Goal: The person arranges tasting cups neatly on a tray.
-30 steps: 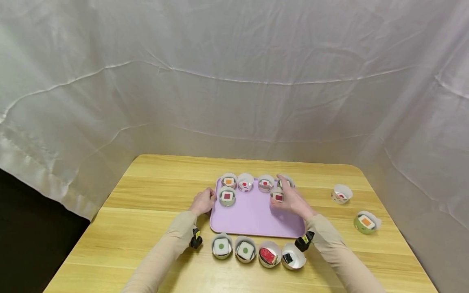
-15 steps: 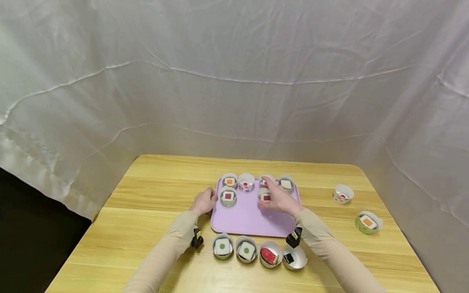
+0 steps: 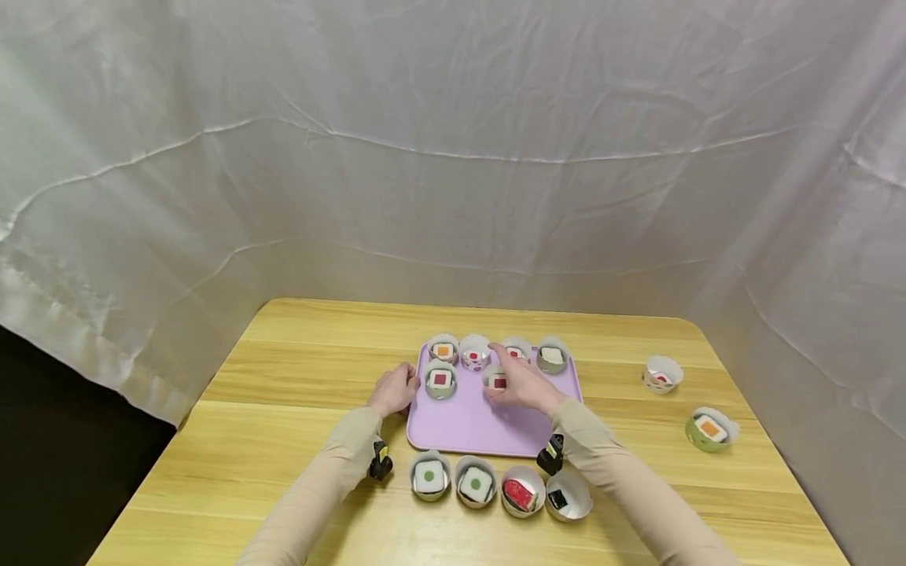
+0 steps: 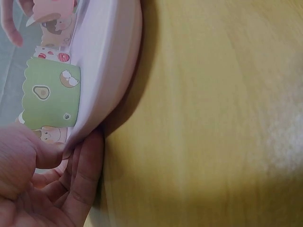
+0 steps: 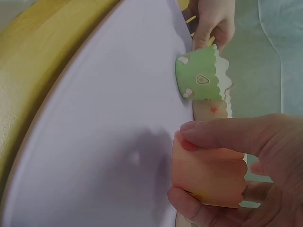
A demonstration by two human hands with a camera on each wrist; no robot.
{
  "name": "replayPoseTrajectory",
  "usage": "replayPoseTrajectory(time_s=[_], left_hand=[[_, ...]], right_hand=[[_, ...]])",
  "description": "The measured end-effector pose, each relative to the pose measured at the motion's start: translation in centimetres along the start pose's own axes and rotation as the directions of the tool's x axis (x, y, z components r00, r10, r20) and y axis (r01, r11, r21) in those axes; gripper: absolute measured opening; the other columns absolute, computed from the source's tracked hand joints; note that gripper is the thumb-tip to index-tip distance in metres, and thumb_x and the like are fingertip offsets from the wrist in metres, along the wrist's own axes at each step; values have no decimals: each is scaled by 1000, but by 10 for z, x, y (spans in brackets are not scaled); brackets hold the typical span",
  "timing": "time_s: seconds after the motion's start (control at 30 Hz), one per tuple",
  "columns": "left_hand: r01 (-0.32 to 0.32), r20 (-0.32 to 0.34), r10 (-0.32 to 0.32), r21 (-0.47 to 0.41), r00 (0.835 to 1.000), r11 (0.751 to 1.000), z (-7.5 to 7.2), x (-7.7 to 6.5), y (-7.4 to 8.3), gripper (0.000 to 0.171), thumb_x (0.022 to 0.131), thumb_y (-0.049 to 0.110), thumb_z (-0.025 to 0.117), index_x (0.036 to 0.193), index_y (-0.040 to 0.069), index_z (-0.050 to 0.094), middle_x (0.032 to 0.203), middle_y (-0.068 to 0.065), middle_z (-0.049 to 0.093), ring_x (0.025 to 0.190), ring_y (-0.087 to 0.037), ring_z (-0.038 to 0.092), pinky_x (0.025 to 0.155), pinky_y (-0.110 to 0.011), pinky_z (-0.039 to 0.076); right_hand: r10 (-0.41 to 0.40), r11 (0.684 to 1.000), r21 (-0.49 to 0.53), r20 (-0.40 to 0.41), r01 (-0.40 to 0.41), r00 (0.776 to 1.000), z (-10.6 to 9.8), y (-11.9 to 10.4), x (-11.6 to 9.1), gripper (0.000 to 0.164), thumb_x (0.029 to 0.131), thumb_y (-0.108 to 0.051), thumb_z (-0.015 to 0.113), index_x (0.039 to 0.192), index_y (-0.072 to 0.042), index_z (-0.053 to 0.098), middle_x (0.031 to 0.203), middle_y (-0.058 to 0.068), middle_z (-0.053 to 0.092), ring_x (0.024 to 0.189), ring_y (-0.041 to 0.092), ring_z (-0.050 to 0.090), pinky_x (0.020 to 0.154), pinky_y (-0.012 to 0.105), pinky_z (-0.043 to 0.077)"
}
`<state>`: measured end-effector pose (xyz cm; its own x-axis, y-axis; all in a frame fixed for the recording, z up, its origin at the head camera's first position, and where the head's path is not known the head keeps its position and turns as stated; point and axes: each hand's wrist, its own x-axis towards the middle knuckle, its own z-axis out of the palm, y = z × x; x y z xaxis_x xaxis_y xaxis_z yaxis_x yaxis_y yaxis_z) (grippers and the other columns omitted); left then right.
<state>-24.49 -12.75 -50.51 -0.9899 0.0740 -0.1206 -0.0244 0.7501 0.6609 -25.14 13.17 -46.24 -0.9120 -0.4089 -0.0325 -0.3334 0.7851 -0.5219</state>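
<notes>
My left hand pinches the left rim of the lilac tray, thumb above and fingers beneath, as the left wrist view shows. Over the tray's middle my right hand grips a pink paper baking cup by its sides, thumb opposite fingers. A white toy sushi roll with a dark red square centre sits inside that cup. To its left, a green baking cup holds a matching roll. Along the tray's back edge stand cups with an orange-centred roll, two red-centred rolls and a plain white piece.
In front of the tray stand two cups with green-dotted rolls, a cup with a red piece and one with a black piece. Two more cups, one green and one white, stand at the table's right. Grey curtains hang behind.
My right hand has moved left over the tray, carrying the pink baking cup from below the back right cup toward the middle. The left hand stays on the rim.
</notes>
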Motion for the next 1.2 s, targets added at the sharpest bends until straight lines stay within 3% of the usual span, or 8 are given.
replayPoseTrajectory(time_s=[0.23,0.6,1.2], left_hand=[[-10,-14,10,11,1000,1000,-1,1,-1,12,103,14,51,99,4,56,78,-11,62,59,-16,60,52,-24,47],[-8,-16,9,26,1000,1000,-1,1,-2,12,103,14,51,100,4,57,81,-11,63,64,-18,61,55,-25,47],[-13,-17,14,39,1000,999,-2,1,-2,12,103,15,52,99,5,56,81,-11,63,66,-19,61,57,-26,48]], right_hand=[[-20,1000,21,-8,20,1000,7,-7,7,91,81,-15,82,153,-1,30,136,28,59,117,42,63,103,52,51],[19,997,79,-2,-19,1000,9,-12,8,100,77,-18,87,156,-4,28,138,27,58,125,44,59,109,55,47],[3,993,115,-40,2,999,11,-12,11,102,73,-22,90,154,-7,30,127,20,65,118,41,62,107,59,47]])
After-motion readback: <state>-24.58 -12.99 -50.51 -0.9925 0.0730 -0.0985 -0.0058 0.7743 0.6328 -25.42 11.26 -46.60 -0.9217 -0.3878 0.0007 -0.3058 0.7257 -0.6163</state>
